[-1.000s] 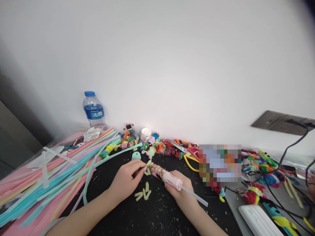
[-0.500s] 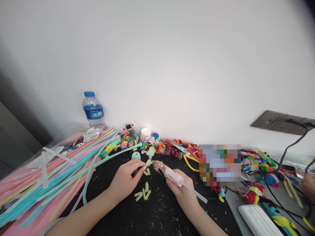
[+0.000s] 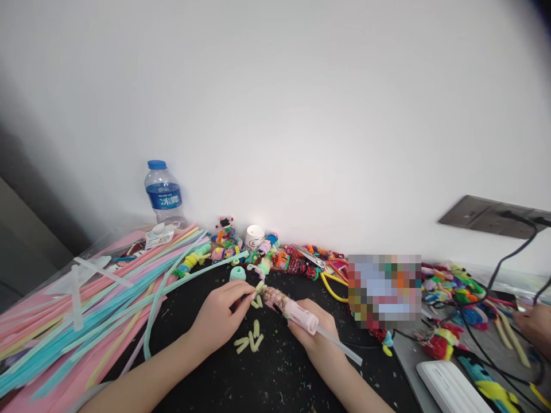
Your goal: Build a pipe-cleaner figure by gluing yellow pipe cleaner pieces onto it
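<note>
My right hand (image 3: 316,338) is wrapped round a pale pink hot glue gun (image 3: 303,317), its front end stained brown and pointing up and left. A translucent glue stick (image 3: 342,348) sticks out of its back. My left hand (image 3: 226,310) pinches a short pale-green piece of pipe cleaner (image 3: 259,285) close to the glue gun's tip; whether they touch I cannot tell. Below lie several cut pale-green pipe cleaner pieces (image 3: 252,341) on the black mat (image 3: 215,373). Just behind my left hand sits a coiled mint-green roll (image 3: 237,273).
Long pastel pipe cleaners (image 3: 86,327) spread across the left side. A water bottle (image 3: 163,195) stands by the wall. Several colourful pipe cleaner figures (image 3: 226,249), a paper cup (image 3: 255,234) and scissors (image 3: 333,281) line the back. Cables, a white device (image 3: 451,387) and another person's hand (image 3: 536,324) are at right.
The glue gun's front end has shifted slightly left, closer to the pale-green piece in my left hand. My left hand has barely moved. The other person's hand at far right moved slightly left.
</note>
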`<state>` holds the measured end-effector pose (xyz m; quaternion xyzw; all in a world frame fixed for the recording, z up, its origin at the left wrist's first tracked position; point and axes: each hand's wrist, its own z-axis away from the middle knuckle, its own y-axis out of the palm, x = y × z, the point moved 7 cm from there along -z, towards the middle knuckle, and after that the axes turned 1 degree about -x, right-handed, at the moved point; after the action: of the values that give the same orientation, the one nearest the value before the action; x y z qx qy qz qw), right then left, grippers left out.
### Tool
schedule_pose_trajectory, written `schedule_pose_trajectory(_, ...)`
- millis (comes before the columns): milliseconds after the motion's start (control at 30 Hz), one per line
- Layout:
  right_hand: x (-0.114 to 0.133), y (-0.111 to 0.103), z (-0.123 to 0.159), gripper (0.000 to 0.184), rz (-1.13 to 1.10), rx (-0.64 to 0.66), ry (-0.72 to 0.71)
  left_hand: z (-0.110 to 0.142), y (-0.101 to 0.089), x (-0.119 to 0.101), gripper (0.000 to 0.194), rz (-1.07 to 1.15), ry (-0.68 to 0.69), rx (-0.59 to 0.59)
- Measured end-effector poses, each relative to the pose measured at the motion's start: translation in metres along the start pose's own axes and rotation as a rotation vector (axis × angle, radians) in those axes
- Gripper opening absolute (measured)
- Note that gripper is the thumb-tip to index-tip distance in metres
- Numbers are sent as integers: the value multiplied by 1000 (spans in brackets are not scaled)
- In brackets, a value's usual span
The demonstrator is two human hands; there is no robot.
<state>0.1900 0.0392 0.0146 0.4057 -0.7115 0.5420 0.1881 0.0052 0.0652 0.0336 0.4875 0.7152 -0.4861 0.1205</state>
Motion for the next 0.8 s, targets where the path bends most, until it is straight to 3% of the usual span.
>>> schedule_pose_trajectory(233, -7, -3, 0, 5, 49, -56, 38, 0, -2, -1, 17, 23, -25, -10)
schedule_pose_trajectory(400, -6, -12, -2, 17, 203, -99, 54, -1, -1, 3, 16, 103, -144, 13)
schedule_pose_trajectory(633, 8, -9, -3, 49, 489, 22, -54, 0, 8, 12, 19, 400, -313, 109)
schedule_pose_trajectory(800, 16, -10, -2, 50, 490, 28, -88, 3, 17, 11, 20, 479, -330, 209)
